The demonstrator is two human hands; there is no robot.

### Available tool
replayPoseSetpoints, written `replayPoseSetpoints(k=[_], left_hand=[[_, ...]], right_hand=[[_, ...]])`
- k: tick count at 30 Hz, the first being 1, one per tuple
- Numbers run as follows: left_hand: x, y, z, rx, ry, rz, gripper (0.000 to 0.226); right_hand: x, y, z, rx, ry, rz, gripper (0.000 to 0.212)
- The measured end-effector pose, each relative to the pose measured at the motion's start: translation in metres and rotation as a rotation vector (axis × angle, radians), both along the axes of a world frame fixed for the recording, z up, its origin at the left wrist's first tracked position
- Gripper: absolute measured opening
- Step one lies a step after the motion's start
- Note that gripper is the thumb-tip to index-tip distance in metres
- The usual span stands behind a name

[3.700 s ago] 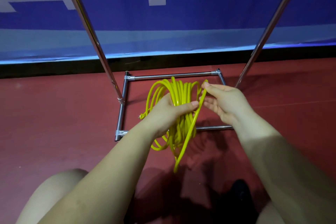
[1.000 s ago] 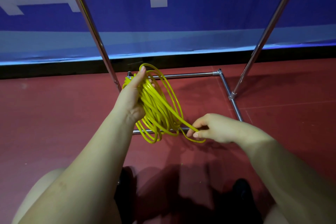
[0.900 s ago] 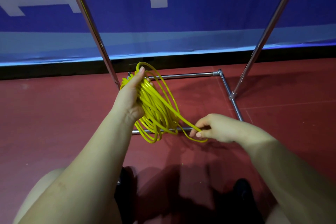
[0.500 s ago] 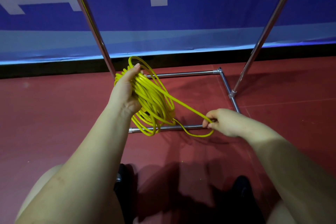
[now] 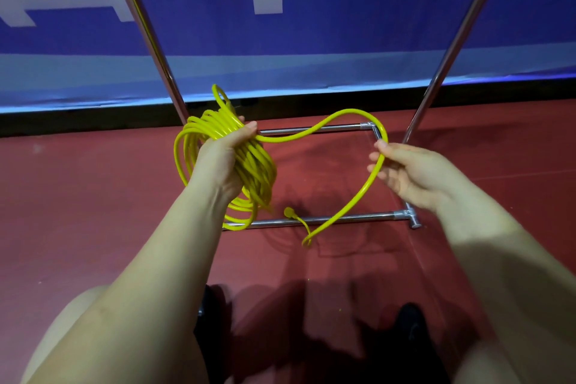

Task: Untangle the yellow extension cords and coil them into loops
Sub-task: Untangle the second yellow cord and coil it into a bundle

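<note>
Gripping the coiled yellow cord [image 5: 249, 162] with left hand [image 5: 224, 159] curled tight; pinching its loose strand [image 5: 367, 184] in loosely curled right hand [image 5: 408, 171].

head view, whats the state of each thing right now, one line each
yellow cord coil: bundled in loops, gripped by left hand
loose cord strand: arcs from coil through right hand, hangs down
cord end plug: free, dangling
left hand: gripping the coil
right hand: fingers loosely curled round the strand
metal rack base: resting on the floor
</note>
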State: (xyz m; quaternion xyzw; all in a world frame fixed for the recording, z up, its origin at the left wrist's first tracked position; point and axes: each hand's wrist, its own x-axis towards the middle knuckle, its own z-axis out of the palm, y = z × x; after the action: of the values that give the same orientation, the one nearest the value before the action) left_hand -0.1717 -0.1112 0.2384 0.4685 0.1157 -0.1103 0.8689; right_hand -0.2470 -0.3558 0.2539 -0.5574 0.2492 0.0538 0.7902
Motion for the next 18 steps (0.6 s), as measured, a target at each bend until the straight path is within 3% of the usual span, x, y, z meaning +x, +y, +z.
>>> replayPoseSetpoints(k=[6,11,18], left_hand=[[-0.015,-0.015,-0.003,0.280,-0.152,-0.065,0.012],[-0.036,-0.034,-0.003,0.526,-0.243,-0.299,0.015],[-0.052,-0.051,-0.007,0.481,-0.220,-0.538,0.014]], right_hand=[[0.008,0.001,0.006,0.261,0.005,-0.185,0.021],[0.015,0.015,0.002,0.378,-0.037,-0.293,0.017],[0.027,0.031,-0.007,0.444,0.004,-0.412,0.019]])
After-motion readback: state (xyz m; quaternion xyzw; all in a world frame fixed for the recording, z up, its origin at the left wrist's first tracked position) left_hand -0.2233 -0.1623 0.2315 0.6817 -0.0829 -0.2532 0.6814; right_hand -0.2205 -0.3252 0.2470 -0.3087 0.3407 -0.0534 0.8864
